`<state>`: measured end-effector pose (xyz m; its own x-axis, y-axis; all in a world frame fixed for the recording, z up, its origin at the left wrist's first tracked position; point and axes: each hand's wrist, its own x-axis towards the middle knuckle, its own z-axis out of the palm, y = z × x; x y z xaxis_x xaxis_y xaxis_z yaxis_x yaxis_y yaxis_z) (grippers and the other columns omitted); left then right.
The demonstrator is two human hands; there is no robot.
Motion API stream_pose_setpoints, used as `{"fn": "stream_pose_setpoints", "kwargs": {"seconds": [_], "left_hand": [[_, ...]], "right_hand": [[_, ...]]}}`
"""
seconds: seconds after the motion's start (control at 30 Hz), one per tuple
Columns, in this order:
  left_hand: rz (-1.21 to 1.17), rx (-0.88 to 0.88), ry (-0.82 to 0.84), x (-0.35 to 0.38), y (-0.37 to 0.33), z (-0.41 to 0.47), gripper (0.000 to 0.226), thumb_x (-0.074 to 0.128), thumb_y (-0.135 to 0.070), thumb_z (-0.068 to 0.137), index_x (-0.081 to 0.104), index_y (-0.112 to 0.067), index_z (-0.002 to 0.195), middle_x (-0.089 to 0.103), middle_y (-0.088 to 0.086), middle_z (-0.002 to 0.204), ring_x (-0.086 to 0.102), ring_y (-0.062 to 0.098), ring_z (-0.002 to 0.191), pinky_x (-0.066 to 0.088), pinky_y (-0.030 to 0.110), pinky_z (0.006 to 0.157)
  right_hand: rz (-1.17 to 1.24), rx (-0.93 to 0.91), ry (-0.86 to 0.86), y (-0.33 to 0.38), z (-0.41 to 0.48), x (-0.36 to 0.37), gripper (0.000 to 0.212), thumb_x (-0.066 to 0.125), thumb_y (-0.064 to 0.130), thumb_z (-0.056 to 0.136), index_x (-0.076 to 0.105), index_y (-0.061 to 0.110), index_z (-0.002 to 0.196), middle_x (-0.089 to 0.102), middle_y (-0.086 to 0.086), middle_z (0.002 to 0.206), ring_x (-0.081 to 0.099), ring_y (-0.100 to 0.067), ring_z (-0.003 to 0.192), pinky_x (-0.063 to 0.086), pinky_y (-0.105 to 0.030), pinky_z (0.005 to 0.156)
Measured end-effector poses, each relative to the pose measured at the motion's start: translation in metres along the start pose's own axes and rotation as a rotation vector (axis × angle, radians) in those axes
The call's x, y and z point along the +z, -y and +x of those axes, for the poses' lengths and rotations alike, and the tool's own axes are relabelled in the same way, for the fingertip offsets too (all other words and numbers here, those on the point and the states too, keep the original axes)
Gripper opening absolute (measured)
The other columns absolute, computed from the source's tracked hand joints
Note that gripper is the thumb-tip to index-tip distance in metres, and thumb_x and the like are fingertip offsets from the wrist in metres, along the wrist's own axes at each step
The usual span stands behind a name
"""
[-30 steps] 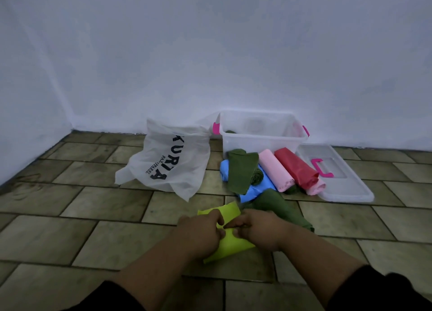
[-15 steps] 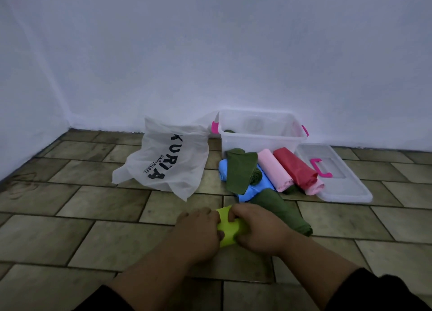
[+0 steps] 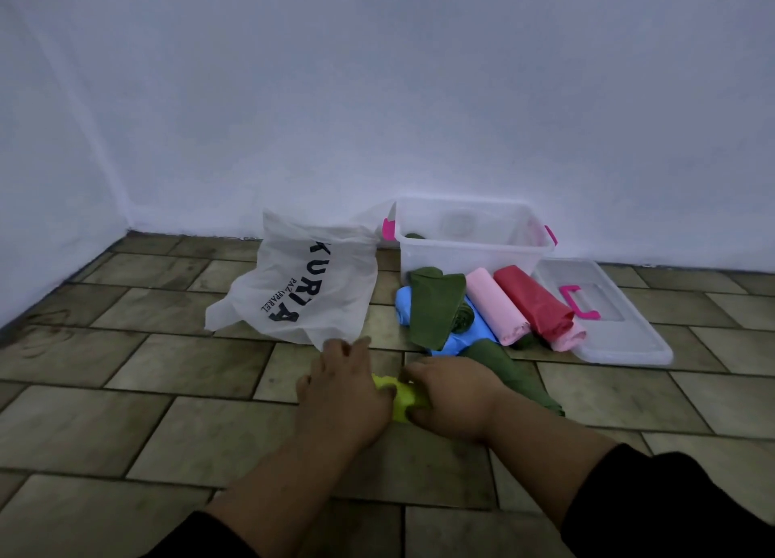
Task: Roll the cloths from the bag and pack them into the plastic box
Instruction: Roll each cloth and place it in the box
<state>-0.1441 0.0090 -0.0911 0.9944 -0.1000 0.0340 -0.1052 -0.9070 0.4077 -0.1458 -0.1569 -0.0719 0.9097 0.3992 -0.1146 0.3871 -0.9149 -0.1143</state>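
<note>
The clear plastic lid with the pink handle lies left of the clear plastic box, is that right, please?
Not quite: the head view shows the clear plastic lid with the pink handle lying right of the clear plastic box.

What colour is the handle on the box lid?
Bright pink handle on the clear lid, seen in head view.

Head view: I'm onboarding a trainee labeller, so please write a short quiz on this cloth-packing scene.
1. True or false: the lid lies on the floor beside the plastic box, not on it.
2. Which cloth are the left hand and right hand on? A) yellow-green cloth B) red roll C) blue cloth
3. Fill in: in the picture, the white bag lies to the box's ____.
Key: 1 true; 2 A; 3 left.
</note>
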Motion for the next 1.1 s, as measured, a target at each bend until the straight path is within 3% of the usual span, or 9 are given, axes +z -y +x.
{"fn": "stream_pose_setpoints", "kwargs": {"seconds": [0.17, 0.27, 0.37, 0.53, 0.6, 0.7, 0.9, 1.03, 1.1], "left_hand": [[-0.618, -0.405, 0.244, -0.005, -0.03, -0.01, 0.087, 0.065, -0.025, 0.083, 0.007, -0.029, 0.148, 0.014, 0.011, 0.143, 0.042, 0.024, 0.104, 0.04, 0.027, 0.071], [-0.609, -0.488, 0.325, -0.002, -0.043, -0.007, 0.086, 0.06, -0.017, 0.088, 0.0, -0.02, 0.15, 0.017, 0.017, 0.149, 0.039, 0.03, 0.124, 0.042, 0.03, 0.082], [-0.597, -0.465, 0.322, 0.004, -0.047, -0.001, 0.076, 0.054, -0.018, 0.094, 0.003, -0.014, 0.15, 0.03, 0.019, 0.146, 0.042, 0.033, 0.125, 0.042, 0.033, 0.094], [-0.879, -0.45, 0.253, 0.006, -0.043, -0.005, 0.064, 0.059, -0.014, 0.089, 0.027, -0.027, 0.142, 0.051, 0.005, 0.098, 0.054, 0.021, 0.083, 0.047, 0.031, 0.064], [-0.999, -0.427, 0.234, 0.005, -0.044, -0.006, 0.055, 0.063, -0.012, 0.083, 0.041, -0.032, 0.129, 0.054, 0.005, 0.094, 0.057, 0.024, 0.083, 0.055, 0.039, 0.07], [-1.126, -0.372, 0.208, -0.006, -0.054, 0.006, 0.053, 0.069, -0.009, 0.078, 0.048, -0.034, 0.12, 0.057, 0.004, 0.099, 0.061, 0.025, 0.088, 0.057, 0.043, 0.071], [-0.877, -0.049, 0.169, -0.037, -0.087, 0.073, 0.054, 0.069, -0.022, 0.082, 0.042, -0.033, 0.127, 0.056, 0.007, 0.119, 0.056, 0.024, 0.103, 0.048, 0.04, 0.093], [-0.726, 0.034, 0.085, -0.054, -0.105, 0.147, 0.058, 0.046, -0.045, 0.094, 0.03, -0.021, 0.145, 0.042, 0.01, 0.144, 0.042, 0.027, 0.13, 0.033, 0.036, 0.108], [-0.588, -0.004, 0.063, -0.054, -0.107, 0.183, 0.067, 0.047, -0.047, 0.093, 0.026, -0.013, 0.147, 0.035, 0.012, 0.149, 0.035, 0.028, 0.135, 0.031, 0.038, 0.111]], "right_hand": [[0.272, 0.224, 0.174, 0.008, 0.003, -0.007, 0.035, 0.061, 0.035, 0.084, 0.053, 0.012, 0.11, 0.064, -0.009, 0.108, 0.059, -0.023, 0.094, 0.047, -0.032, 0.075], [0.47, 0.309, 0.186, 0.01, -0.003, -0.007, 0.022, 0.062, 0.029, 0.085, 0.042, 0.021, 0.08, 0.057, -0.005, 0.095, 0.05, -0.02, 0.084, 0.038, -0.025, 0.059], [0.845, 0.407, 0.182, 0.012, -0.013, -0.002, 0.019, 0.061, 0.023, 0.085, 0.045, 0.025, 0.075, 0.053, -0.002, 0.078, 0.053, -0.022, 0.073, 0.042, -0.027, 0.057], [1.258, 0.484, 0.165, 0.018, -0.028, 0.01, 0.019, 0.068, 0.024, 0.078, 0.054, 0.016, 0.087, 0.058, -0.011, 0.075, 0.053, -0.023, 0.064, 0.041, -0.03, 0.052], [1.483, 0.5, 0.14, 0.016, -0.031, 0.011, 0.026, 0.069, 0.025, 0.079, 0.055, 0.012, 0.097, 0.066, -0.012, 0.084, 0.064, -0.027, 0.074, 0.05, -0.034, 0.059], [1.755, 0.485, 0.092, 0.009, -0.029, 0.002, 0.028, 0.064, 0.008, 0.083, 0.053, 0.004, 0.108, 0.069, -0.02, 0.103, 0.067, -0.035, 0.097, 0.053, -0.05, 0.088], [1.652, 0.453, 0.072, -0.036, -0.006, -0.063, 0.028, 0.06, -0.004, 0.083, 0.055, 0.002, 0.11, 0.068, -0.024, 0.106, 0.065, -0.037, 0.101, 0.049, -0.055, 0.092], [1.562, 0.413, -0.08, -0.083, 0.026, -0.115, 0.008, 0.057, -0.004, 0.085, 0.056, 0.004, 0.086, 0.068, -0.015, 0.073, 0.069, -0.02, 0.059, 0.056, -0.031, 0.052], [1.519, 0.437, -0.232, -0.11, 0.053, -0.134, 0.006, 0.059, 0.001, 0.085, 0.059, 0.008, 0.083, 0.068, -0.01, 0.078, 0.068, -0.018, 0.065, 0.054, -0.031, 0.055]]}}
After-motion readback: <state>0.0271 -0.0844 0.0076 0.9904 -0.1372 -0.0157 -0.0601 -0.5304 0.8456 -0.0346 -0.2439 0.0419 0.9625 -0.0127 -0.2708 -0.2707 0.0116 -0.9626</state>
